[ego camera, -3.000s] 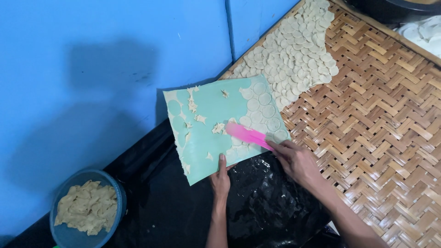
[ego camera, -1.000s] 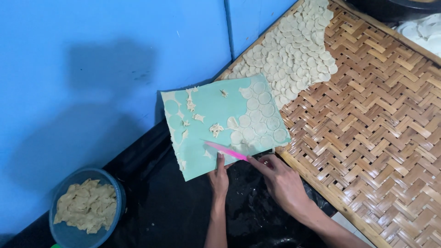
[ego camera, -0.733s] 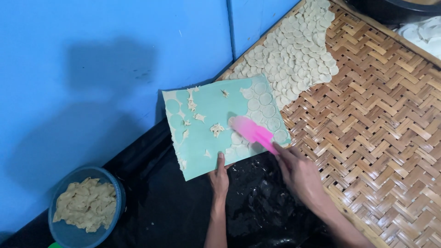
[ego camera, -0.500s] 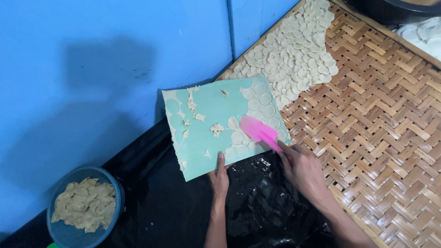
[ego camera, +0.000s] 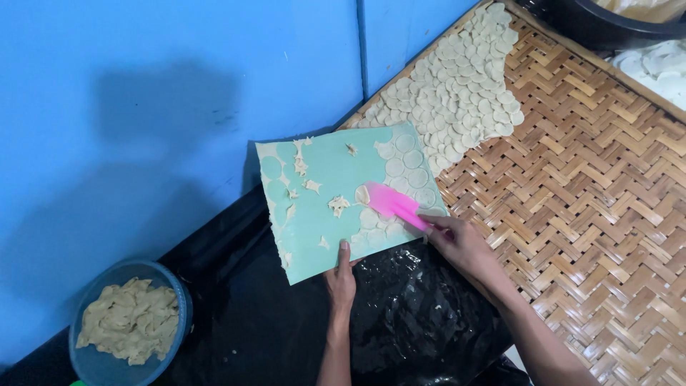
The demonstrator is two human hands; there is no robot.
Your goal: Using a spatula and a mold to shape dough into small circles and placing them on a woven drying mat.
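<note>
Pink scraper [ego camera: 394, 204] gripped by right hand [ego camera: 463, 243], handle hidden, left hand [ego camera: 341, 280] pinching green sheet [ego camera: 336, 193].

Small home-style food workshop, floor-level. Woven bamboo mat [ego camera: 593, 214] carried rows of raw dough discs [ego camera: 457, 93]. Blue bowl [ego camera: 128, 325] held dough. Black plastic sheet [ego camera: 400, 314] covered floor beside blue wall [ego camera: 164, 93]. Dark tub [ego camera: 607, 25] sat at mat's far edge.
</note>
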